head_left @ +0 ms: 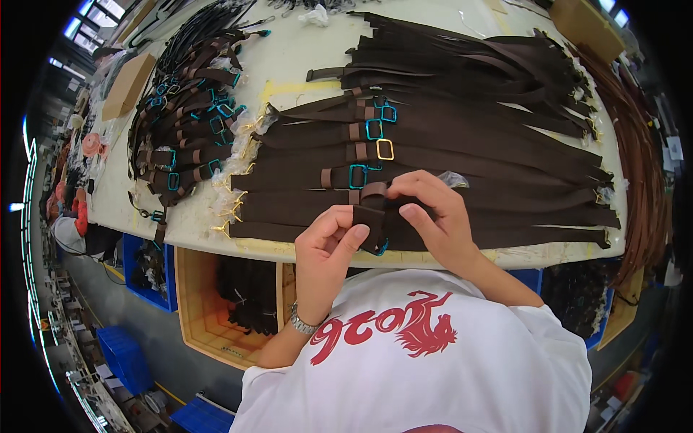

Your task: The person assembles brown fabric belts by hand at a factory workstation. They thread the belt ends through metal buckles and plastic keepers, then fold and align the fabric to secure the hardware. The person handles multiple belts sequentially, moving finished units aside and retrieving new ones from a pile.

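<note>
Between my hands, at the table's near edge, is the end of a dark brown strap, with a blue-coated buckle at its lower end. My left hand pinches this end between thumb and fingers. Just to its right, my right hand has its fingertips closed on a lighter brown strap loop; the thumb stands apart. Beyond them, long dark straps lie side by side across the table. A column of buckles sits on them, most blue, such as this blue buckle, and one gold buckle.
A pile of shorter buckled straps lies at the left. More dark straps are stacked at the far right. A cardboard box stands on the left. Under the table are a wooden crate and blue bins.
</note>
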Motion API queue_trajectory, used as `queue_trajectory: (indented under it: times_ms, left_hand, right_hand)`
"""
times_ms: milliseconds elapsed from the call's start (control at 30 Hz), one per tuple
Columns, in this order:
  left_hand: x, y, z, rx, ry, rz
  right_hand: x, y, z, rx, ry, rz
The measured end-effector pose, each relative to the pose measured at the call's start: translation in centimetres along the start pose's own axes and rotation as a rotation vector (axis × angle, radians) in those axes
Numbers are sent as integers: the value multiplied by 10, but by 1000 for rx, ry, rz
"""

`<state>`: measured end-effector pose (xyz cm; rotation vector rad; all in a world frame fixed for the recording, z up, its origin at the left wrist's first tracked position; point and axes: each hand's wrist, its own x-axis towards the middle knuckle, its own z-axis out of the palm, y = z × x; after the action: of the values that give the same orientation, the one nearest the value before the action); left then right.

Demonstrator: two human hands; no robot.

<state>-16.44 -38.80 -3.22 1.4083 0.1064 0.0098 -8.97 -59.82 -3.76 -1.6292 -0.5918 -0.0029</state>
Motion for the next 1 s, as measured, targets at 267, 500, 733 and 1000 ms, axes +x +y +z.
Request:
queue_trajectory:
  times_ms: [267, 500, 733, 1000]
  left_hand:
    - [-2, 5, 6, 181, -158, 138]
    - [6, 7, 5, 127, -129, 255]
    - [12, 22, 8, -31, -130, -197]
    - [13, 8, 4, -60, -196, -230]
  right_hand:
    - [0, -21, 9, 651, -273, 382]
    - [8, -6, 12, 899, 131, 475]
    - [6, -11, 13, 680, -202, 592]
    - [0, 12, 9, 814, -217, 581]
